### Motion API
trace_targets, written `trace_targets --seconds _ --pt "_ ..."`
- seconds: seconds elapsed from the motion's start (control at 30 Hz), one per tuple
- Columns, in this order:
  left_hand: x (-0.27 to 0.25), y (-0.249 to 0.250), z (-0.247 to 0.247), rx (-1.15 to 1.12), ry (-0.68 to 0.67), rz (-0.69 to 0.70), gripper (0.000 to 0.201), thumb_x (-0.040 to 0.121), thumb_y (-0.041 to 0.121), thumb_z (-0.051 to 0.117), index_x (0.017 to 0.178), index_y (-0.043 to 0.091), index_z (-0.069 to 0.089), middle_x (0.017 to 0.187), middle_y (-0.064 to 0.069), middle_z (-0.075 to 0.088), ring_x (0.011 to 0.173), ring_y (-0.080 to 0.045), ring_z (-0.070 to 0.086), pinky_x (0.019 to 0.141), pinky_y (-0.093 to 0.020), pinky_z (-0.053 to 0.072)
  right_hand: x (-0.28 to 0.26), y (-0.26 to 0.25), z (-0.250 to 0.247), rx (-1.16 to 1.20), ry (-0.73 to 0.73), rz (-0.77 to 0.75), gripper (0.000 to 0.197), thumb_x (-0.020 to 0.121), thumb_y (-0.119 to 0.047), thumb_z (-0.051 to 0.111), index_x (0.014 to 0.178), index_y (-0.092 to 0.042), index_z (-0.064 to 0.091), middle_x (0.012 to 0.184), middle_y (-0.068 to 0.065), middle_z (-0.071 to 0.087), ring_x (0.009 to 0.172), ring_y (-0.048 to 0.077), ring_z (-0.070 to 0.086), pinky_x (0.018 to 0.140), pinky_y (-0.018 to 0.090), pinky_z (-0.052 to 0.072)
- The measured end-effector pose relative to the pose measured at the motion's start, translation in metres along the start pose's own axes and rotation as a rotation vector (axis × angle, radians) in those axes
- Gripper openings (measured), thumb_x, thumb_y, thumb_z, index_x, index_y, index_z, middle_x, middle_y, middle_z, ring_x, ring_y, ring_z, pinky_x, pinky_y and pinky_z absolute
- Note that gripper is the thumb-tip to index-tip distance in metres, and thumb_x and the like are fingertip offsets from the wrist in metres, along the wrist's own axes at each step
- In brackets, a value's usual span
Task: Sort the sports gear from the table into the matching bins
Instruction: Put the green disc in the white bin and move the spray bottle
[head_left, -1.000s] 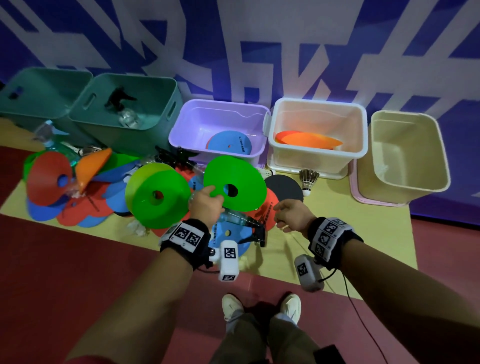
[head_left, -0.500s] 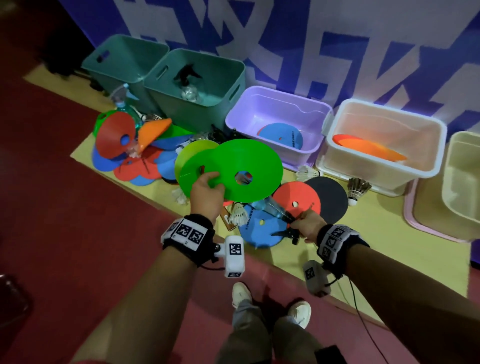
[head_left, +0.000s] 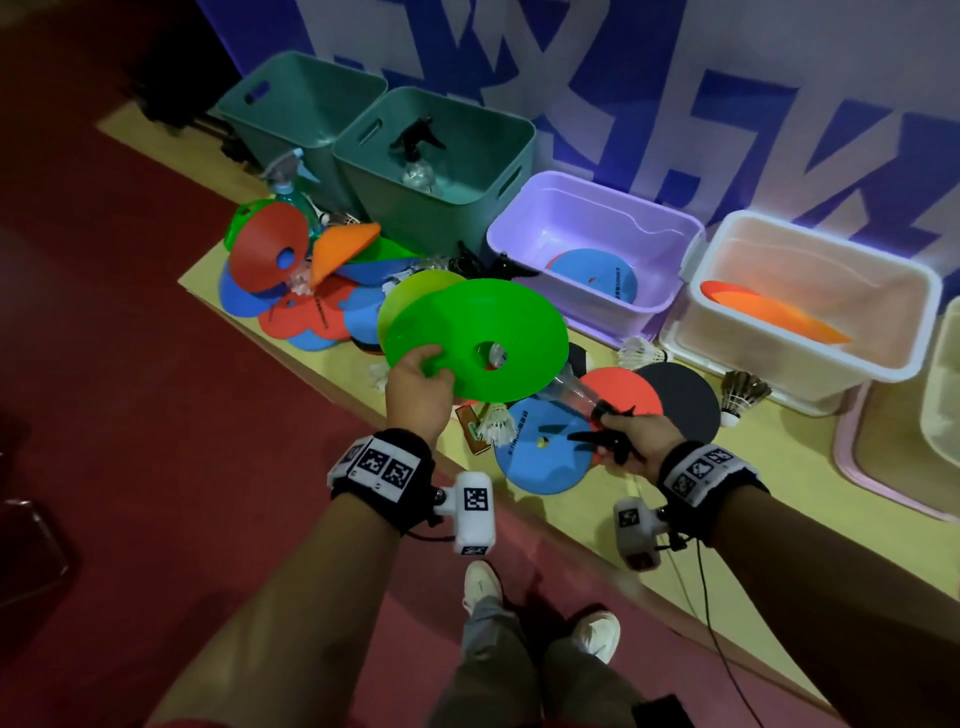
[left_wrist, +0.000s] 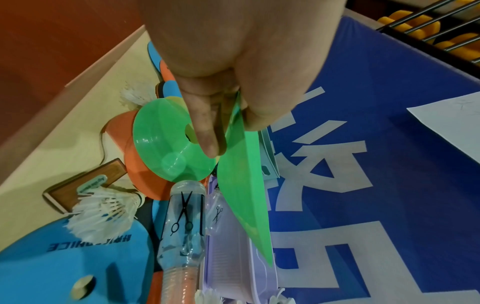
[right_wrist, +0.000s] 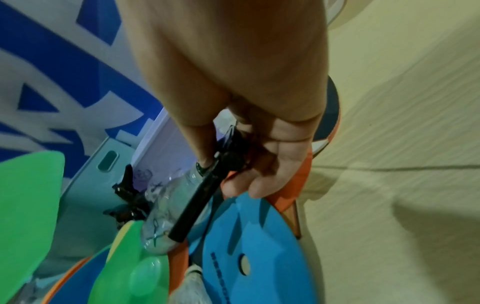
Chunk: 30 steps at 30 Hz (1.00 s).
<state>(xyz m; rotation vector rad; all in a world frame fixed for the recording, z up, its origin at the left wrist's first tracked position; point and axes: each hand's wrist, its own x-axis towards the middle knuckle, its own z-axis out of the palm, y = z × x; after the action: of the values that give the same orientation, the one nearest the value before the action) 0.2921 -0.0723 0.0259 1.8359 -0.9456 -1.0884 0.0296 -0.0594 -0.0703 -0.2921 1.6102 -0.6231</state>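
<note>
My left hand (head_left: 418, 384) pinches the rim of a green disc cone (head_left: 483, 338) and holds it tilted above the pile; the left wrist view shows this green disc (left_wrist: 246, 195) edge-on between thumb and fingers (left_wrist: 207, 127). My right hand (head_left: 626, 436) grips the black trigger head of a clear spray bottle (head_left: 576, 389), which lies across a blue disc (head_left: 540, 452). In the right wrist view the fingers (right_wrist: 259, 181) curl round the spray bottle's (right_wrist: 168, 205) black neck. Along the wall stand two teal bins (head_left: 291, 104), a purple bin (head_left: 592, 187) and a white bin (head_left: 810, 234).
Red, orange and blue discs (head_left: 291, 291) are heaped at the table's left, with a second green disc (left_wrist: 166, 144). Shuttlecocks (head_left: 743, 397) lie among them, next to a red disc (head_left: 621, 389) and a black round piece (head_left: 680, 395). A beige bin (head_left: 943, 389) stands at far right.
My view has swung left. The right hand dropped from above the table and took hold of the spray bottle's trigger head. The left hand kept the green disc and tilted it flatter.
</note>
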Motion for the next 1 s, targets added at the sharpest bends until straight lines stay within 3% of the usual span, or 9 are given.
trace_targets --seconds 0.1,0.23,0.3,0.5,0.57,0.67,0.77,0.87,1.0 --pt "-0.002 0.007 0.002 0.004 -0.003 0.007 0.039 0.091 0.002 0.053 0.127 0.012 0.059 0.083 0.010 0.056 0.081 -0.031 0.062 0.076 -0.057 0.057 -0.001 -0.012 -0.001 0.065 -0.068 -0.003 0.034 0.092 -0.014 0.065 0.115 0.008 0.052 0.098 0.027 0.065 0.053 0.029 0.061 0.048 0.036 0.055" --pt "-0.002 0.015 0.007 -0.013 -0.011 -0.003 0.040 0.091 0.000 0.053 0.130 0.010 0.057 0.085 0.005 0.060 0.076 -0.028 0.063 0.075 -0.057 0.057 -0.009 -0.025 0.002 0.166 -0.165 -0.031 0.019 0.098 -0.014 0.054 0.110 0.000 0.052 0.096 0.022 0.065 0.076 0.034 0.065 0.052 0.037 0.058" --pt "-0.002 0.020 0.007 -0.022 -0.021 -0.007 0.039 0.093 -0.001 0.052 0.130 0.010 0.056 0.090 0.004 0.059 0.070 -0.025 0.066 0.076 -0.052 0.058 -0.014 -0.032 0.006 0.167 -0.202 -0.072 0.012 0.101 -0.012 0.049 0.104 -0.002 0.054 0.091 0.018 0.065 0.081 0.031 0.065 0.055 0.035 0.058" --pt "-0.002 0.039 -0.005 -0.078 -0.036 0.015 0.037 0.096 -0.003 0.047 0.131 0.006 0.052 0.111 0.000 0.048 0.075 -0.017 0.063 0.082 -0.046 0.058 -0.026 -0.047 0.014 0.186 -0.163 -0.172 0.015 0.098 -0.003 0.051 0.112 0.003 0.049 0.076 0.018 0.061 0.068 0.031 0.064 0.045 0.036 0.057" --pt "-0.001 0.049 -0.011 -0.095 -0.040 0.029 0.037 0.096 -0.004 0.046 0.131 0.005 0.052 0.114 -0.001 0.045 0.077 -0.019 0.062 0.083 -0.045 0.058 -0.038 -0.055 0.013 0.185 -0.161 -0.197 0.006 0.098 -0.002 0.050 0.102 0.002 0.052 0.077 0.017 0.060 0.067 0.030 0.063 0.045 0.037 0.057" --pt "0.002 0.069 -0.019 -0.126 -0.056 0.063 0.037 0.094 -0.004 0.047 0.129 0.004 0.053 0.102 -0.002 0.053 0.085 -0.029 0.063 0.081 -0.046 0.058 -0.058 -0.069 0.008 0.170 -0.135 -0.267 0.007 0.096 0.001 0.051 0.091 -0.005 0.049 0.079 0.016 0.057 0.065 0.028 0.059 0.045 0.039 0.056" --pt "0.007 0.089 -0.022 -0.092 -0.077 0.112 0.036 0.093 0.000 0.050 0.127 0.009 0.057 0.092 -0.001 0.060 0.082 -0.033 0.067 0.076 -0.049 0.059 -0.080 -0.088 0.001 0.167 -0.103 -0.344 0.008 0.095 0.001 0.053 0.102 -0.001 0.049 0.076 0.018 0.056 0.058 0.027 0.061 0.041 0.037 0.056" --pt "0.012 0.107 -0.019 -0.083 -0.097 0.164 0.037 0.090 0.001 0.051 0.124 0.012 0.060 0.082 0.002 0.063 0.075 -0.029 0.063 0.075 -0.057 0.057 -0.107 -0.110 -0.005 0.105 -0.031 -0.428 0.014 0.095 -0.002 0.055 0.106 -0.004 0.047 0.076 0.018 0.057 0.055 0.026 0.061 0.041 0.033 0.054" --pt "0.017 0.130 -0.005 -0.062 -0.138 0.258 0.037 0.087 0.000 0.053 0.120 0.011 0.064 0.088 -0.006 0.066 0.071 -0.026 0.058 0.064 -0.041 0.053 -0.147 -0.135 -0.019 -0.021 0.118 -0.590 0.014 0.091 -0.002 0.059 0.100 -0.006 0.049 0.073 0.018 0.062 0.051 0.023 0.062 0.043 0.030 0.052"
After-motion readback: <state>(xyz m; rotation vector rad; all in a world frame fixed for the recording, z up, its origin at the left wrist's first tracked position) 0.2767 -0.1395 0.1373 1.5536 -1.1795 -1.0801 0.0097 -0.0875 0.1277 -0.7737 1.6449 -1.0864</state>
